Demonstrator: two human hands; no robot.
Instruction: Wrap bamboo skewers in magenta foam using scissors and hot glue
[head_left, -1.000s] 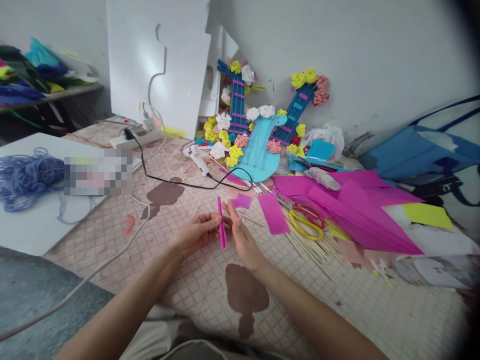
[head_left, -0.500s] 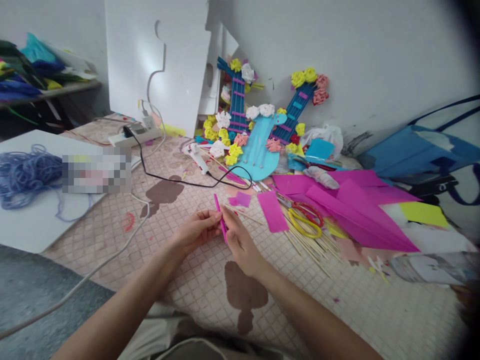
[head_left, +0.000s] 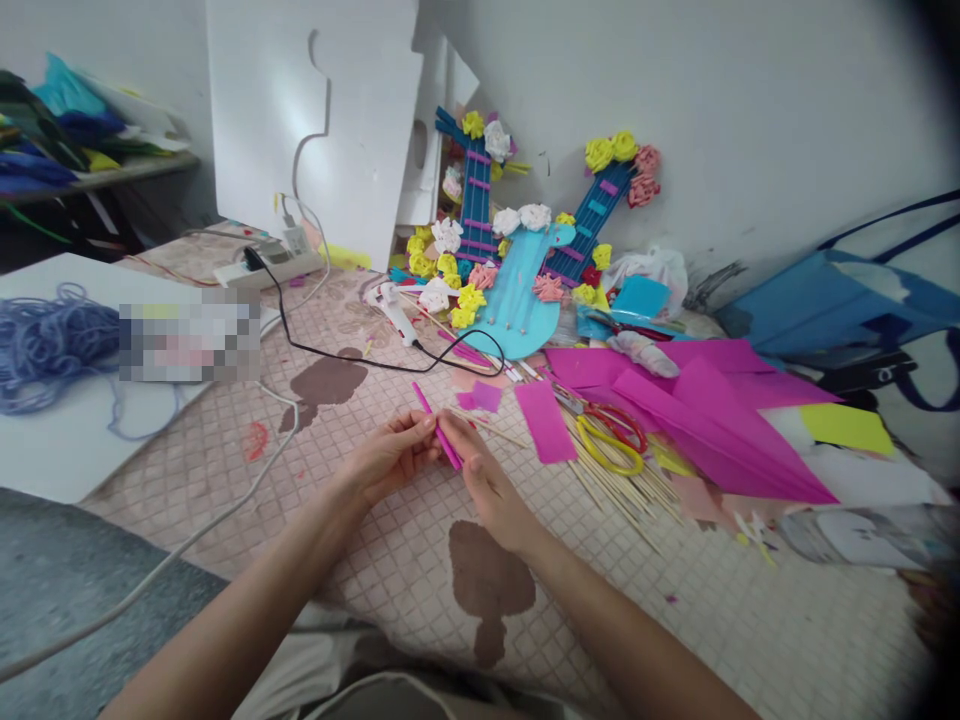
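Over the middle of the table I hold a thin magenta rolled-paper stick [head_left: 421, 396], tilted with its upper end to the left. My left hand [head_left: 391, 458] pinches it near the middle between thumb and fingers. My right hand [head_left: 491, 490] closes on the lower part, its fingers behind the stick and the thumb near the bottom end. Just beyond the hands lie small purple paper pieces [head_left: 487, 397], and a magenta paper rectangle [head_left: 546, 422] is to the right.
Red and yellow scissors [head_left: 611, 450] rest on several wooden skewers [head_left: 630, 500]. Magenta sheets [head_left: 712, 425] spread rightward. A white glue gun [head_left: 394, 312] with a black cord lies ahead, before flower-decorated paper instruments [head_left: 517, 300]. Blue yarn [head_left: 56, 350] and a power strip [head_left: 266, 262] are left.
The magenta stick has turned, its upper end swinging left and its lower end moving slightly right. Both hands stay near the same place, with small finger shifts.
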